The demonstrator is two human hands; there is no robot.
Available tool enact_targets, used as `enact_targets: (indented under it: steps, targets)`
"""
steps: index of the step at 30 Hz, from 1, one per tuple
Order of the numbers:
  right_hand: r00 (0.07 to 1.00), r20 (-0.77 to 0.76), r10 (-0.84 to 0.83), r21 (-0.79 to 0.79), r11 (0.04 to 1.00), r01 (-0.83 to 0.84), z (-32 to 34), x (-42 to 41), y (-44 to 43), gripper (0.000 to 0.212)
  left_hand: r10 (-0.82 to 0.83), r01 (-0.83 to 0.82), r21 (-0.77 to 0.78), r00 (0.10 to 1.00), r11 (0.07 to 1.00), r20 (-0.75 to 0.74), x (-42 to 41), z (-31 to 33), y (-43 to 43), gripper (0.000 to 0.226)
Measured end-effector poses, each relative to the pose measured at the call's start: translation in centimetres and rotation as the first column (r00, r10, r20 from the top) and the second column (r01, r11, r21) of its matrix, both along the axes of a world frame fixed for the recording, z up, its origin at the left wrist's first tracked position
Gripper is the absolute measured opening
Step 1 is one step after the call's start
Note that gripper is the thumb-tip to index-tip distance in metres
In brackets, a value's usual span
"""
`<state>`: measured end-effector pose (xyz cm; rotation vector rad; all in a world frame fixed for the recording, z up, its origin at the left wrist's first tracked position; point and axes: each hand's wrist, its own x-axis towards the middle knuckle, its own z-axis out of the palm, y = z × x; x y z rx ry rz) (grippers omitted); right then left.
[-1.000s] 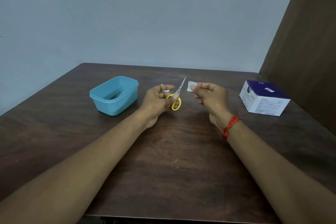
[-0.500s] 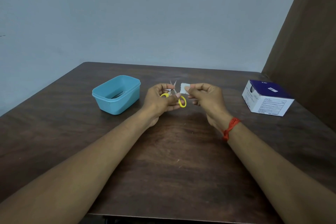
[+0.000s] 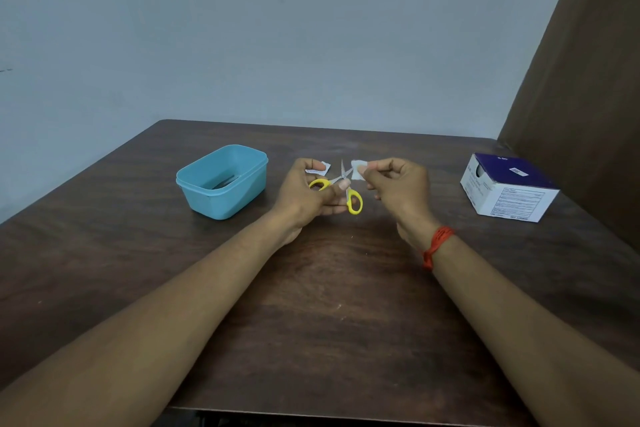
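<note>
My left hand (image 3: pixel 306 196) grips small scissors (image 3: pixel 341 187) with yellow handles above the middle of the dark wooden table (image 3: pixel 329 305). The blades are spread apart and point away from me. My right hand (image 3: pixel 398 189) pinches a small white square pad (image 3: pixel 356 168) between thumb and forefinger, and the pad's left edge sits between the blades. A small printed paper wrapper (image 3: pixel 318 168) lies on the table just behind my left hand, partly hidden by it.
A light blue plastic tub (image 3: pixel 221 182) stands to the left of my hands with something dark inside. A white and purple cardboard box (image 3: pixel 507 187) sits near the table's right edge. A brown panel (image 3: pixel 588 97) rises at the right.
The scissors went from closed to spread open. My right hand brought the white pad leftward until it sits between the blades.
</note>
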<state>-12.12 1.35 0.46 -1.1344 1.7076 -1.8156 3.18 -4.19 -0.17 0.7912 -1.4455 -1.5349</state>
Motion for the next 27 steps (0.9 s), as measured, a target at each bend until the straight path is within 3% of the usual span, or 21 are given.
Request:
enact_targets:
  steps: [5, 12, 23, 27]
  targets:
    - [0.995, 0.008, -0.096, -0.042, 0.994, 0.097, 0.2, -0.4, 0.0, 0.014, -0.01, 0.012, 0.082, 1.0, 0.997, -0.028, -0.2, 0.3, -0.1, 0.018]
    - [0.991, 0.021, -0.129, 0.0, 0.992, 0.129, -0.1, -0.1, -0.1, 0.014, -0.017, 0.021, 0.102, 0.999, 0.995, -0.045, -0.5, 0.5, 0.0, 0.018]
    - [0.992, 0.122, -0.028, 0.032, 0.999, 0.024, -0.1, 0.8, -0.1, 0.008, -0.027, 0.027, 0.012, 1.0, 1.0, 0.004, -0.9, 0.4, 0.5, 0.018]
    - [0.971, 0.232, 0.057, -0.003, 0.998, -0.058, 0.1, 0.9, -0.1, 0.017, -0.036, 0.036, 0.003, 0.999, 0.999, 0.007, -0.9, 0.4, 0.7, 0.018]
